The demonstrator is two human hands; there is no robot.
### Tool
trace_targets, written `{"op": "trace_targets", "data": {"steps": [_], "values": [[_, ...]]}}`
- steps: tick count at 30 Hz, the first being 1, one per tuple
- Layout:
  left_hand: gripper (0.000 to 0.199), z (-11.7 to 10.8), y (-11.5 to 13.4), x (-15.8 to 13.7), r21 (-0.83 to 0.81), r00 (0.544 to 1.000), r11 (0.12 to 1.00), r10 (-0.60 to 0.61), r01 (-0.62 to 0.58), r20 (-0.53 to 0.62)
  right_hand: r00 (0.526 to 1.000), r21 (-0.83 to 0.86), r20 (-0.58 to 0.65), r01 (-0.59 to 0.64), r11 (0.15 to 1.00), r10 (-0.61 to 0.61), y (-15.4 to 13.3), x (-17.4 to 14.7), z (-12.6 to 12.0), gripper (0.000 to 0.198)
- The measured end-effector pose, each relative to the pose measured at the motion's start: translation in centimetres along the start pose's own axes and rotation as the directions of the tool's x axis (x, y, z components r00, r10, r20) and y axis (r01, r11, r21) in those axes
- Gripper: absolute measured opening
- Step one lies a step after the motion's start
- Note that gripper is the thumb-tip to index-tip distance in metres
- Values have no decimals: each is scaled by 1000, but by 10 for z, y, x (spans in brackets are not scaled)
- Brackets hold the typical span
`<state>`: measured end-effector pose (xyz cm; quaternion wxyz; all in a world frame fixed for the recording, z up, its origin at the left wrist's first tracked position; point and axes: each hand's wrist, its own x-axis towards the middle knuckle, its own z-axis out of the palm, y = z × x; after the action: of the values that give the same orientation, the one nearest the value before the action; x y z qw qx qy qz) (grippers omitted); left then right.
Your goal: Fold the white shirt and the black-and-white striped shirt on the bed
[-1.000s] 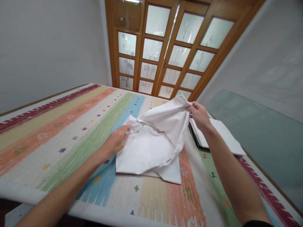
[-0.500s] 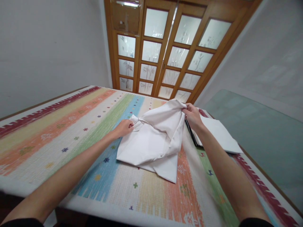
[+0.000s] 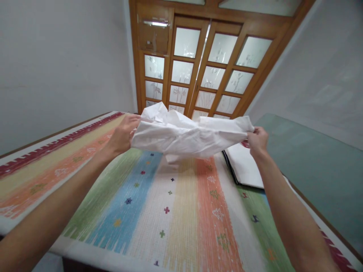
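Observation:
A crumpled white cloth [image 3: 190, 139] hangs in the air over the table, stretched sideways between my two hands. What kind of cloth article it is, I cannot make out. My left hand [image 3: 124, 132] grips its left end, the fingers partly hidden behind the fabric. At the opposite end, my right hand [image 3: 257, 139] pinches a corner between thumb and fingers. Loose folds stand up along the top, and a small flap dangles beneath the middle.
A striped tablecloth [image 3: 153, 219] covers the table. On the right, partly behind my right forearm, lies a flat stack of folded white and black cloth [image 3: 244, 166]. A pale green panel [image 3: 317, 162] stands along the right edge. Wooden glazed doors [image 3: 195, 64] close off the far end.
The white cloth has been lifted off the table and pulled out wide. My left hand has moved left and up, my right hand to the right. The view has tilted up slightly.

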<state>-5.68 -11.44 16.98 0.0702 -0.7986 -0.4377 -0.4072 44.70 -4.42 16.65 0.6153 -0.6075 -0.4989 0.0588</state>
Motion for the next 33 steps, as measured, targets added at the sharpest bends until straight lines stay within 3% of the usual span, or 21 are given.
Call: {"op": "trace_targets", "data": {"steps": [2,3,5,7,10,13,15,17,19,22,26,28,30,31,33], "values": [[28,2,-2,-14,-182,986,971,-144,157,83,975,-186,204,-55,981,93,14,-12,0,14],[33,5,-2,-23,-228,968,947,-193,227,161,956,-302,272,-19,953,105,19,-21,2,15],[42,16,-3,-43,-240,914,918,-227,316,338,932,-420,361,134,898,29,21,-45,10,18],[44,29,-1,-63,-237,848,896,-229,376,478,886,-366,444,313,877,-131,12,-72,24,22],[48,48,5,-85,-260,779,811,-334,525,531,699,-102,601,547,831,-386,-18,-117,50,17],[52,61,10,-95,-266,718,690,-523,673,460,464,191,723,579,793,-513,-50,-159,80,12],[47,62,12,-97,-274,695,655,-559,705,452,325,308,763,578,756,-559,-66,-185,100,12],[40,60,13,-97,-272,700,670,-526,691,483,232,287,792,674,680,-564,-76,-207,120,13],[39,55,14,-99,-252,700,694,-493,674,516,192,196,832,776,599,-521,-82,-223,138,20],[52,48,13,-106,-210,676,704,-487,678,553,197,55,893,844,534,-404,-86,-233,160,11],[68,42,2,-122,-114,658,724,-534,680,531,271,-74,916,838,540,-295,-85,-215,173,15],[67,40,-5,-129,-54,633,724,-561,688,534,395,-202,881,811,549,-260,-81,-194,170,18],[62,38,-11,-134,-6,623,738,-566,675,540,596,-411,776,726,551,-207,-75,-170,162,24],[57,36,-12,-135,19,634,755,-564,655,529,672,-494,717,676,547,-183,-72,-158,156,26],[41,34,-12,-134,87,704,807,-557,585,441,758,-579,628,606,545,-176,-68,-141,145,28]]}}
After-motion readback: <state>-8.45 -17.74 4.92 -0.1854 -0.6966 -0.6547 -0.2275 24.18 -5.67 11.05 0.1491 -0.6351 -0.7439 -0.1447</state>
